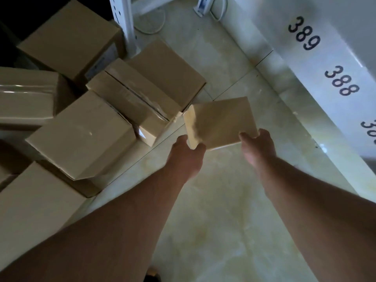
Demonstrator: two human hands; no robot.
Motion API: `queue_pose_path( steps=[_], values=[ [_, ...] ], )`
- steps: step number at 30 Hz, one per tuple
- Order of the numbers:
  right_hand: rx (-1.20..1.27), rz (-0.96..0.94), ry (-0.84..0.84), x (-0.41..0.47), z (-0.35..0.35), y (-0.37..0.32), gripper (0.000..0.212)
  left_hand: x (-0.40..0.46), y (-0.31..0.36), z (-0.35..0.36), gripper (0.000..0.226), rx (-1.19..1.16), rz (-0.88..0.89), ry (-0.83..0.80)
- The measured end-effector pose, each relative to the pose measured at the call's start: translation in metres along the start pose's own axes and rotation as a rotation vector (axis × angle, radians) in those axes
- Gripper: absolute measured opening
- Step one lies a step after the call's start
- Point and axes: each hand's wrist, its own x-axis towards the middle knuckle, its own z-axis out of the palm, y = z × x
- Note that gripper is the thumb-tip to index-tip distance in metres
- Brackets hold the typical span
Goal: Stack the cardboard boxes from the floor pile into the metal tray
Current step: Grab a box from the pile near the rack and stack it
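Hands (pixel 221 151) gripping plain tan box (pixel 220 122), apparently taped, tilted

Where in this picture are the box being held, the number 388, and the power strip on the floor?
held box (pixel 220 121): head view, middle of its top face.
number 388 (pixel 341 81): head view, on the middle digit, printed on the white surface.
power strip (pixel 202 6): head view, on its white body at the top edge.

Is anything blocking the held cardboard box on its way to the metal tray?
Cannot tell: no metal tray is in view. Both the left hand and the right hand hold the small tan cardboard box over bare floor tile.
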Motion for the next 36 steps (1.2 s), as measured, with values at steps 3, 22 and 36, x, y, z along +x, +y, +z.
queue_pose_path(
  steps=[3,22,36],
  values=[
    [0.0,-0.012,-0.064,0.012,0.002,0.002,0.067,0.007,0.006,0.005,0.074,0.019,0.008,-0.039],
    [0.347,0.13,-0.033,-0.109,0.003,0.027,0.076,-0.108,-0.037,-0.036,0.042,-0.067,-0.108,-0.032],
    [0.42,-0.197,-0.068,-0.297,-0.001,-0.066,0.049,-0.247,-0.087,-0.203,0.1,-0.09,-0.056,0.172]
  ],
)
